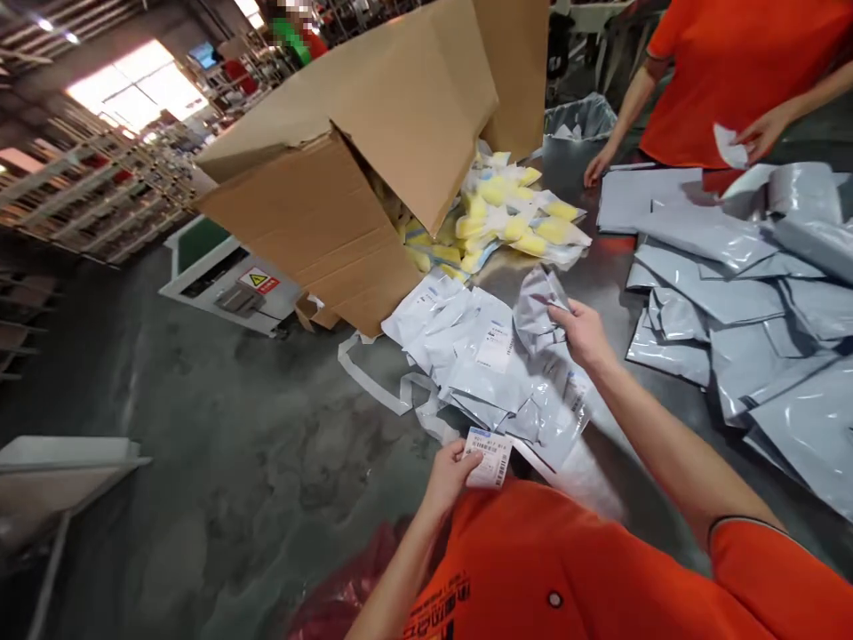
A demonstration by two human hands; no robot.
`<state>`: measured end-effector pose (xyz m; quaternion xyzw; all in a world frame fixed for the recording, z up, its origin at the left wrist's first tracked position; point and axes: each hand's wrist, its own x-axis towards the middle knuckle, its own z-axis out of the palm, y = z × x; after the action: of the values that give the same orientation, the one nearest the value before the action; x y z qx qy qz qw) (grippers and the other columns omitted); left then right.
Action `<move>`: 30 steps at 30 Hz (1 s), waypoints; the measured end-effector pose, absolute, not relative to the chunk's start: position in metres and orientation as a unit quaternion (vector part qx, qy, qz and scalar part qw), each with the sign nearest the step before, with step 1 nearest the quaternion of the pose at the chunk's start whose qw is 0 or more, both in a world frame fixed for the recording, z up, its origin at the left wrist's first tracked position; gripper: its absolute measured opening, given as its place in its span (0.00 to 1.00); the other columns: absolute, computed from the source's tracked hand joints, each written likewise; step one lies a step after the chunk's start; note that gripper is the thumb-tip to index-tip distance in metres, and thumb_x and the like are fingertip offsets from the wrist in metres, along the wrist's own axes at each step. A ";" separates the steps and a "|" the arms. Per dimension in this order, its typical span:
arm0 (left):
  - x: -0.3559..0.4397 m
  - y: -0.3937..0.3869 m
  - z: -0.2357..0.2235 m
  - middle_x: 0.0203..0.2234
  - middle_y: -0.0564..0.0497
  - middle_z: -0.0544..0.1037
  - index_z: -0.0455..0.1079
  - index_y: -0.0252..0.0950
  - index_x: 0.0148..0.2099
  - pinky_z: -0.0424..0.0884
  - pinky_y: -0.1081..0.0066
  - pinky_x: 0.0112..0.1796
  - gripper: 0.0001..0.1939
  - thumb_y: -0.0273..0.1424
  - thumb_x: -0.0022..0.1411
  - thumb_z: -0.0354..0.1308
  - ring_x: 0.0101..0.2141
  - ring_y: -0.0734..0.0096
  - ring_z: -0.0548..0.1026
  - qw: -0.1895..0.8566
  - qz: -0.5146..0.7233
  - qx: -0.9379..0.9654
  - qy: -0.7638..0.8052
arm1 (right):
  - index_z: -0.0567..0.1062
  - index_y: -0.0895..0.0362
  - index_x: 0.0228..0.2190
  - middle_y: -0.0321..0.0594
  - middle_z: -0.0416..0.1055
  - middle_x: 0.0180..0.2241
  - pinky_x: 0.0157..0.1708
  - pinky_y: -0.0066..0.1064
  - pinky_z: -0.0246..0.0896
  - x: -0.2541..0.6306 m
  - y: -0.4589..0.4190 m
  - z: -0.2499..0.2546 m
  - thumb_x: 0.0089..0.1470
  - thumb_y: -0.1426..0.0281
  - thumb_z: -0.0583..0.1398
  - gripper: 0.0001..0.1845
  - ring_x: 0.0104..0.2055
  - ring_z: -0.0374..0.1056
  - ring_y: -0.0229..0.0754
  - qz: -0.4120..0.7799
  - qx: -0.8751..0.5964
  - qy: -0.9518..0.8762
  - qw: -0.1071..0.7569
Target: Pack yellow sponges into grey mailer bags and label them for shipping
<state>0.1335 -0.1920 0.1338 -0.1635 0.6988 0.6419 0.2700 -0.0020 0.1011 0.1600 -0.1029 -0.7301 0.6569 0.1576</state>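
Near my waist, my left hand (453, 471) pinches a white shipping label (490, 458) printed with barcodes. Further out, the fingers of my right hand (581, 331) are closed on the edge of a crumpled grey-white plastic mailer bag (537, 311). Below and left of that bag lies a heap of labelled mailer bags (493, 342) at the table's edge. A strip of white backing paper (373, 387) curls off the table beside the heap. Behind it, clear packets with yellow contents (513, 209) spill out near the box.
A large open cardboard box (320, 213) stands on its side at the back left. More grey mailers (726, 284) cover the right of the metal table (606, 302). Across it, a co-worker in orange (726, 89) holds a white piece. A lined bin (579, 116) stands behind.
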 end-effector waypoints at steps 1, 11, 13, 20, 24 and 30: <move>0.134 -0.192 0.133 0.25 0.49 0.80 0.76 0.31 0.32 0.69 0.70 0.30 0.21 0.41 0.38 0.71 0.27 0.65 0.75 0.270 0.650 -0.169 0.690 | 0.77 0.59 0.34 0.34 0.70 0.24 0.30 0.28 0.63 0.001 0.101 0.164 0.52 0.57 0.58 0.18 0.27 0.65 0.37 0.649 -0.089 -0.740 0.153; 0.134 -0.177 0.149 0.25 0.54 0.74 0.73 0.32 0.32 0.64 0.74 0.30 0.13 0.39 0.52 0.61 0.27 0.72 0.69 0.217 0.647 -0.078 0.727 | 0.73 0.57 0.50 0.42 0.75 0.41 0.40 0.33 0.65 0.091 0.012 0.160 0.60 0.53 0.54 0.25 0.38 0.69 0.41 0.585 0.113 -0.780 -0.189; 0.131 -0.178 0.148 0.22 0.56 0.71 0.71 0.33 0.29 0.62 0.75 0.28 0.12 0.39 0.53 0.60 0.26 0.74 0.66 0.200 0.621 -0.060 0.755 | 0.75 0.57 0.41 0.37 0.72 0.31 0.33 0.30 0.62 0.099 0.017 0.163 0.59 0.55 0.56 0.19 0.31 0.65 0.38 0.559 0.106 -0.800 -0.191; 0.109 -0.178 0.152 0.22 0.55 0.71 0.73 0.33 0.30 0.62 0.75 0.24 0.12 0.39 0.52 0.62 0.24 0.73 0.67 0.195 0.616 -0.058 0.761 | 0.73 0.57 0.35 0.35 0.69 0.28 0.31 0.29 0.59 0.088 0.037 0.177 0.57 0.56 0.58 0.15 0.30 0.63 0.37 0.554 0.087 -0.806 -0.189; 0.100 -0.178 0.160 0.27 0.53 0.75 0.75 0.34 0.37 0.67 0.75 0.28 0.13 0.37 0.52 0.61 0.29 0.70 0.70 0.202 0.631 -0.037 0.748 | 0.73 0.57 0.41 0.39 0.73 0.35 0.35 0.29 0.59 0.082 0.035 0.181 0.56 0.56 0.60 0.19 0.36 0.66 0.40 0.505 0.141 -0.829 -0.194; 0.091 -0.177 0.157 0.20 0.57 0.64 0.67 0.35 0.26 0.59 0.77 0.25 0.14 0.41 0.52 0.61 0.26 0.75 0.63 0.176 0.564 -0.041 0.806 | 0.73 0.56 0.33 0.40 0.71 0.31 0.33 0.29 0.55 0.089 0.023 0.180 0.64 0.55 0.51 0.20 0.33 0.66 0.39 0.418 0.172 -0.886 -0.100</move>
<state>0.0908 -0.1766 0.1570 -0.0408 0.8060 0.5638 0.1758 0.0890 0.0229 0.1796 0.1723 -0.8861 0.4183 -0.1003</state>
